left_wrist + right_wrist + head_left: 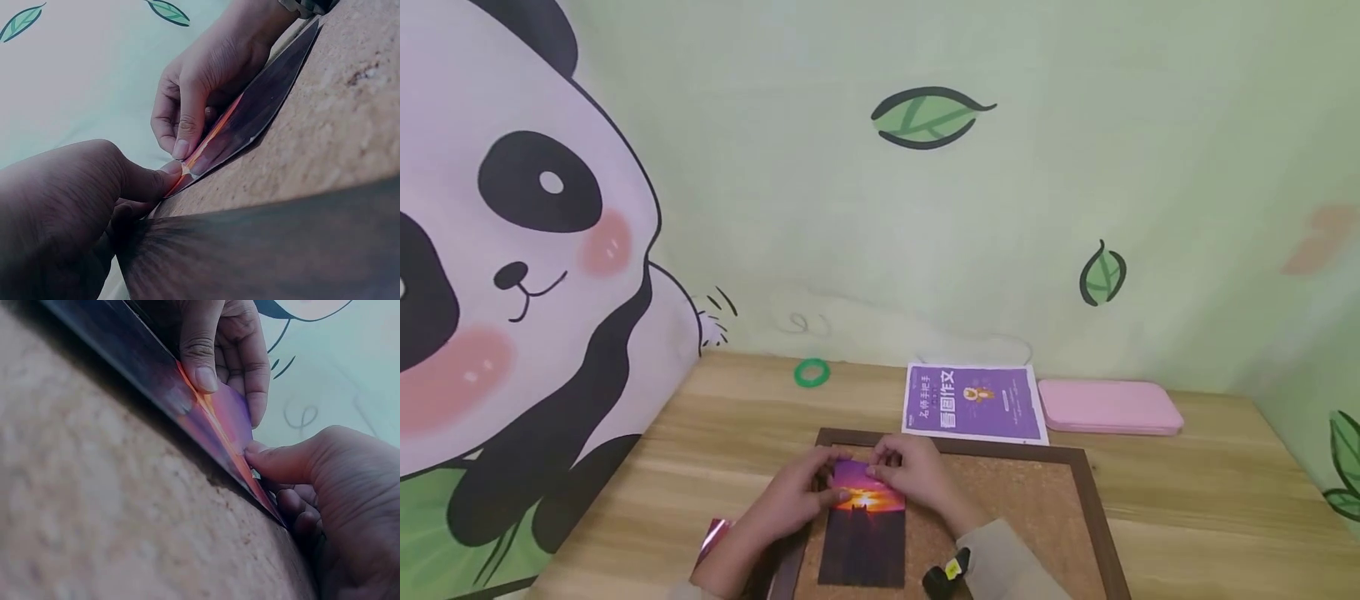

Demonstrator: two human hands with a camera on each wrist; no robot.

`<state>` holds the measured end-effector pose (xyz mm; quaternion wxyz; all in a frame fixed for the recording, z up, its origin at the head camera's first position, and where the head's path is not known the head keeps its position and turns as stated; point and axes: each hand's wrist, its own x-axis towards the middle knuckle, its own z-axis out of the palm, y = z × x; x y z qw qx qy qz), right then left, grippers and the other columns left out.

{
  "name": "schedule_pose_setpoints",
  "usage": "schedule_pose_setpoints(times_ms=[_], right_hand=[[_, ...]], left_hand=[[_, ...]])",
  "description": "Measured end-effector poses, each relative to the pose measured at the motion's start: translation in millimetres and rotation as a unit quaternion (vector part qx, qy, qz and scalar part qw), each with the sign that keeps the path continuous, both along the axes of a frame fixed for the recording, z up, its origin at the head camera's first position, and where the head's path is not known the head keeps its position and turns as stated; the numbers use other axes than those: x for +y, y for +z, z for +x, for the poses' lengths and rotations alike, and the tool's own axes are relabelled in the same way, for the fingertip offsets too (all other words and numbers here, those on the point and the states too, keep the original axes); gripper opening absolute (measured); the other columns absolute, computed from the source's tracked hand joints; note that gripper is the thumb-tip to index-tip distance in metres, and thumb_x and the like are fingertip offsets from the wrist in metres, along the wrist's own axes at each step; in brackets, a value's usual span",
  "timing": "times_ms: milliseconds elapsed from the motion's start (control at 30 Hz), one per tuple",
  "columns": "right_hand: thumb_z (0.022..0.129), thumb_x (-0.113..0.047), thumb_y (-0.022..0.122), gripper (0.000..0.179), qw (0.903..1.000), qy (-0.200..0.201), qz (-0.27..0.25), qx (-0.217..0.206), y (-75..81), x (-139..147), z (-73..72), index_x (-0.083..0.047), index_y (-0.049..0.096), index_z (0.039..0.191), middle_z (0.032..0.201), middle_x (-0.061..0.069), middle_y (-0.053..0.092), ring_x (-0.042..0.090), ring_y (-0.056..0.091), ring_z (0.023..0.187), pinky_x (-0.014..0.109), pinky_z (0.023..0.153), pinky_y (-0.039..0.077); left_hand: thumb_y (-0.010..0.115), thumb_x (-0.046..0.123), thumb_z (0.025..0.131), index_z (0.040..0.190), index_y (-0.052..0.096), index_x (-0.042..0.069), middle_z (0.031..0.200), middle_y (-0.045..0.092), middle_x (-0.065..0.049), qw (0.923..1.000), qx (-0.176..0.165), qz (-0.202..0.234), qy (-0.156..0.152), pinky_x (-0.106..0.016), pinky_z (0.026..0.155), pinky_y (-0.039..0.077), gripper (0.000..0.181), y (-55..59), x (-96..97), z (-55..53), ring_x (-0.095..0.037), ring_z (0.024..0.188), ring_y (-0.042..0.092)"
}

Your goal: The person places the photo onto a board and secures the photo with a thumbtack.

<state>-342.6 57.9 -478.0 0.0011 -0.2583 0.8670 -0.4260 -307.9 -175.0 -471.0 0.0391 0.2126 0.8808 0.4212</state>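
Behind the wooden table (1187, 508) we see a pale green wall with painted leaves and a big panda picture at the left.

Our left hand (790, 496) and our right hand (917, 475) both hold the top end of a sunset photo card (865, 533). On the left wrist view, the left thumb and fingers pinch the upper corner of the card (250, 119), and the right hand (206, 81) presses its thumb on the card surface a little further along. On the right wrist view, the right thumb tip touches the top edge of the card (212, 412), with the other fingers curled under it, while the left hand (219, 337) holds the same end from the other side. So both hands are closed around the card, not spread.

The card lies flat on a cork board (1030, 508) with a dark brown frame, at the left part of the board, its long side pointing to us.

Just left of the board frame, under our left wrist, we see a shiny pink piece (713, 533); what it is we cannot tell. Behind the board lies a purple booklet (973, 402), and just beside it on the right a pink flat case (1108, 406). A green ring (812, 372) lies near the wall, well apart from the board.
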Motion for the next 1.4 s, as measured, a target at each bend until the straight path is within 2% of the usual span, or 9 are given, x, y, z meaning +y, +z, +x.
schedule_pose_setpoints(times_ms=[200,400,600,733,900,1033,1167,1300,1400], right_hand=[[0.088,-0.018,0.077,0.004,0.9996,0.027,-0.007,-0.002,2.2,1.6,-6.8,-0.017,0.073,0.089,0.077,-0.011,0.063,0.007,0.057,0.073,0.027,0.068,0.049],[0.088,-0.014,0.076,0.005,0.9995,0.023,-0.017,-0.014,0.4,4.5,-4.1,-0.017,0.073,0.091,0.077,-0.010,0.064,0.008,0.058,0.074,0.028,0.069,0.049],[0.089,-0.013,0.072,0.005,0.9990,0.024,-0.019,-0.032,-0.3,4.7,-5.5,-0.017,0.073,0.092,0.077,-0.009,0.063,0.009,0.057,0.073,0.027,0.068,0.048],[0.088,-0.011,0.072,0.006,0.9991,0.029,-0.024,-0.017,-1.0,5.1,-6.5,-0.016,0.073,0.092,0.078,-0.009,0.063,0.009,0.057,0.074,0.027,0.069,0.049],[0.090,-0.013,0.071,0.007,0.9989,0.035,-0.022,-0.022,-0.6,7.6,-5.3,-0.017,0.071,0.095,0.081,-0.010,0.063,0.008,0.058,0.076,0.027,0.071,0.049],[0.090,-0.013,0.071,0.007,0.9986,0.042,-0.024,-0.022,3.4,8.7,-8.6,-0.016,0.070,0.096,0.082,-0.010,0.063,0.008,0.058,0.077,0.027,0.071,0.050],[0.089,-0.012,0.072,0.007,0.9985,0.040,-0.036,-0.011,3.1,9.0,-6.3,-0.015,0.069,0.095,0.081,-0.010,0.063,0.006,0.058,0.074,0.026,0.069,0.050],[0.088,-0.010,0.073,0.008,0.9986,0.033,-0.043,-0.001,-2.1,8.6,1.7,-0.015,0.068,0.093,0.079,-0.010,0.062,0.003,0.056,0.071,0.024,0.066,0.050],[0.088,-0.008,0.074,0.009,0.9981,0.029,-0.053,0.013,-2.6,5.1,-0.4,-0.013,0.068,0.092,0.078,-0.009,0.063,0.002,0.055,0.070,0.022,0.065,0.050]], left_hand=[[0.076,0.018,0.091,0.131,0.062,0.010,0.107,0.064,0.000,1.0000,-0.003,0.006,0.001,-0.032,0.074,0.050,0.043,-1.0,-0.8,-3.4,-0.015,0.090,0.061],[0.076,0.017,0.091,0.131,0.062,0.007,0.106,0.064,0.000,0.9999,0.004,0.010,0.000,-0.031,0.073,0.050,0.043,-2.2,1.2,-1.8,-0.016,0.090,0.061],[0.077,0.016,0.090,0.130,0.063,0.008,0.104,0.065,0.001,1.0000,0.003,0.005,-0.003,-0.030,0.071,0.050,0.043,-3.0,-0.3,-5.0,-0.014,0.087,0.061],[0.077,0.016,0.089,0.129,0.064,0.009,0.101,0.066,0.001,0.9999,0.008,0.013,-0.005,-0.029,0.069,0.049,0.043,-4.4,0.0,-5.6,-0.014,0.085,0.061],[0.077,0.018,0.090,0.129,0.064,0.011,0.098,0.064,0.003,0.9998,0.005,0.019,0.000,-0.029,0.068,0.049,0.042,-7.3,1.2,-2.6,-0.013,0.083,0.059],[0.077,0.017,0.090,0.130,0.064,0.012,0.097,0.063,0.004,0.9998,0.006,0.020,0.003,-0.029,0.069,0.048,0.043,-4.5,1.6,-3.6,-0.013,0.083,0.058],[0.077,0.020,0.090,0.130,0.063,0.013,0.095,0.061,0.005,0.9994,0.028,0.018,0.011,-0.028,0.069,0.046,0.043,-4.7,4.1,0.4,-0.011,0.084,0.056],[0.075,0.026,0.091,0.132,0.062,0.013,0.095,0.058,0.006,0.9993,0.036,0.015,0.001,-0.025,0.067,0.047,0.044,-10.8,6.0,8.3,-0.007,0.082,0.054],[0.075,0.024,0.092,0.132,0.061,0.013,0.095,0.056,0.005,0.9991,0.036,0.023,-0.002,-0.024,0.064,0.047,0.044,-10.7,4.1,6.6,-0.006,0.079,0.053]])
